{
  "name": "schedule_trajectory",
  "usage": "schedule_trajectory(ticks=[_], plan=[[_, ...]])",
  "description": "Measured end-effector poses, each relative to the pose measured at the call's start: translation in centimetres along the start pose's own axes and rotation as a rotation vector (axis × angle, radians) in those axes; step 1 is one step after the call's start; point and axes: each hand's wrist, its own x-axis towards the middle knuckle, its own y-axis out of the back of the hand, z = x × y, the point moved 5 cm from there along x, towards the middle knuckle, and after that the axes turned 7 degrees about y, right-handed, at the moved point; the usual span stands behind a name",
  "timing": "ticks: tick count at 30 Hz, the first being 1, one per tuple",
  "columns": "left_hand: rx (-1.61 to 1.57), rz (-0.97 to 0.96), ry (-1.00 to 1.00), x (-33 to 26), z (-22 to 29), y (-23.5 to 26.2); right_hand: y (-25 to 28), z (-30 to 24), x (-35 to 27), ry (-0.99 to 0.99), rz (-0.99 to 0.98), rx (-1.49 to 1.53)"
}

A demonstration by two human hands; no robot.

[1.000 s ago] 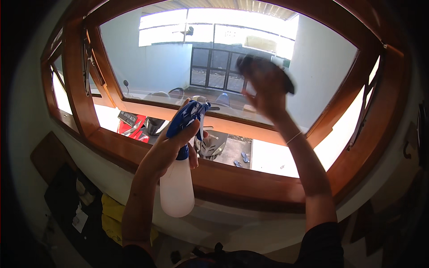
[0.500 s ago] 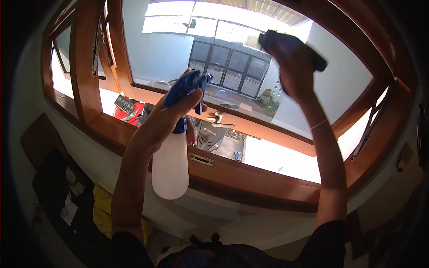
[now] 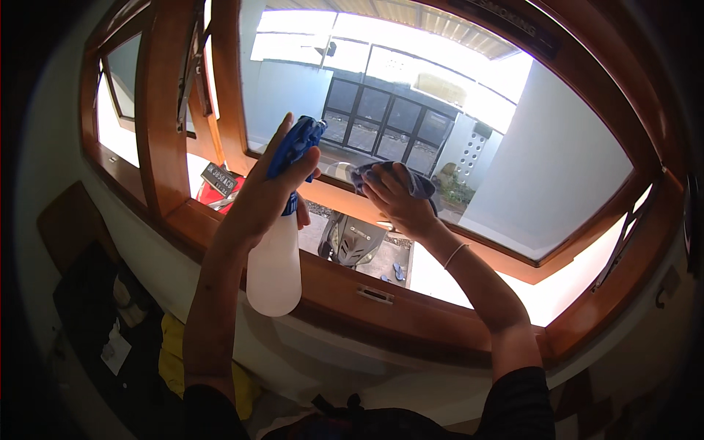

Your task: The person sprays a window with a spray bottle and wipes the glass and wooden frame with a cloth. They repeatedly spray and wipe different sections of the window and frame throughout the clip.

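Lettering: plate (image 3: 219,177) on red motorbike (image 3: 214,196), sign (image 3: 516,26) on window frame (image 3: 610,104).

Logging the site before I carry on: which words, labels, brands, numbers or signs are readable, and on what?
Locations only; I'm leaving the wording out.
Dark plate on the red motorbike: pale characters, readable.
Dark strip on the window frame: pale lettering, partly readable.
Grey motorbike: small marking on its front, too small to read.
Spray bottle in the left hand: no lettering visible.
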Motion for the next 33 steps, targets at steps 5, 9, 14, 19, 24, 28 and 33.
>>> schedule_trajectory(ticks=[5,9,14,19,24,28,33], plan=[[0.061,0.077,-0.011,0.4,0.1,3.9,1.5,3.5,4.0,0.05,-0.031,0.024],[0.097,0.128,-0.039,0.8,0.3,6.5,8.0,11.8,9.3,-0.2,0.283,-0.058],[0.105,0.158,-0.055,1.8,0.2,10.2,8.9,12.9,13.3,-0.433,0.521,-0.252],[0.143,0.204,-0.084,1.9,0.3,14.4,-1.7,2.1,16.2,-0.303,0.195,0.117],[0.075,0.185,-0.106,3.3,-0.5,15.3,-6.8,-5.2,15.4,0.115,0.013,0.014],[0.106,0.158,-0.113,3.6,-0.5,14.8,-5.9,-1.0,19.5,0.025,0.041,0.018],[0.136,0.14,-0.096,4.2,-1.3,15.5,2.7,7.2,27.8,-0.143,0.441,-0.128]])
